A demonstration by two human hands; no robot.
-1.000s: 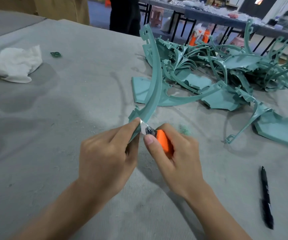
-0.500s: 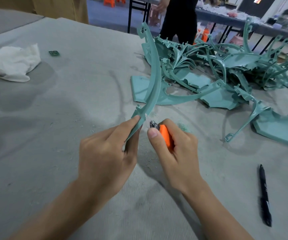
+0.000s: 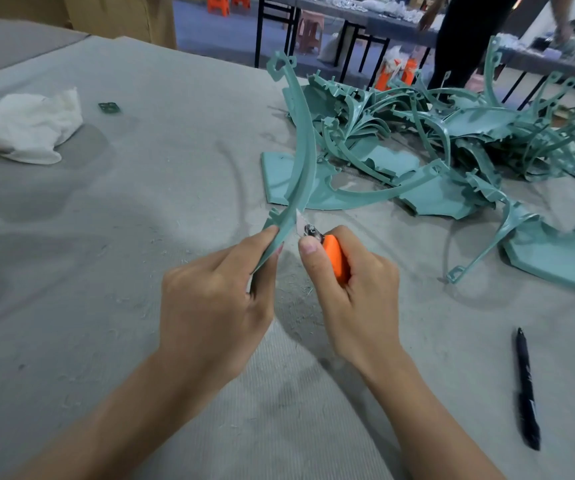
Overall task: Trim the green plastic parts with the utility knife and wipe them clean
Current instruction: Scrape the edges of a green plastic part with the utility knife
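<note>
My left hand (image 3: 213, 306) grips the lower end of a long curved green plastic part (image 3: 301, 147), which rises up and away from me. My right hand (image 3: 358, 292) is closed around an orange utility knife (image 3: 335, 259). Its short blade touches the part's edge just above my left thumb. A large pile of green plastic parts (image 3: 452, 143) lies tangled at the right and far side of the table. A crumpled white cloth (image 3: 29, 126) rests at the far left.
A black pen (image 3: 526, 389) lies on the grey felt table (image 3: 88, 254) at the right. A small green scrap (image 3: 109, 108) sits near the cloth. Fine shavings litter the felt under my hands. A person in black stands beyond the table by other benches.
The knife blade has moved up along the part's edge, from beside my left thumb to just above it. The person in black behind the table has walked to the right.
</note>
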